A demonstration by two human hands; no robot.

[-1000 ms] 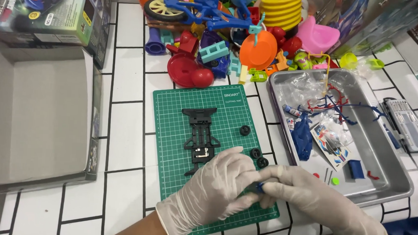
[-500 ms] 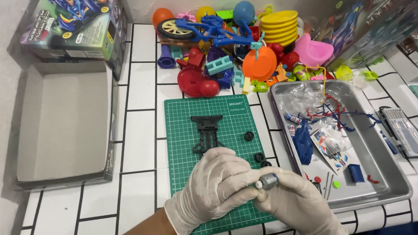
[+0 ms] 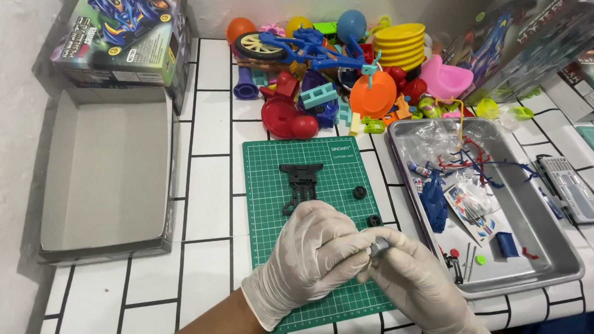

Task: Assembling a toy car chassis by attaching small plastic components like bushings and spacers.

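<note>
just below the middle of the frame, over the lower edge of the green cutting mat, a small grey part sits pinched between two gloved hands, raised a little above the mat, probably so both sets of fingertips can get at it. only a short, stubby end shows; it looks roughly cylindrical, with its long axis running from lower right to upper left, the visible end pointing toward the left hand, though most of it is hidden and its full shape cannot be told. the left hand curls over from the left, fingers drawn together and closed around the near end of the part. the right hand comes up from the lower right, its fingers bunched and clamped on the other side, so the two hands meet and touch at the part. just above them on the mat lies a black chassis piece, flat, long axis running up and down the frame. two small black wheels rest on the mat's right side, one near the hands. right of the mat a metal tray keeps small loose pieces, blue parts and a plastic bag corralled. an open cardboard box lies at left, and a heap of coloured toys crowds the upper centre.
</note>
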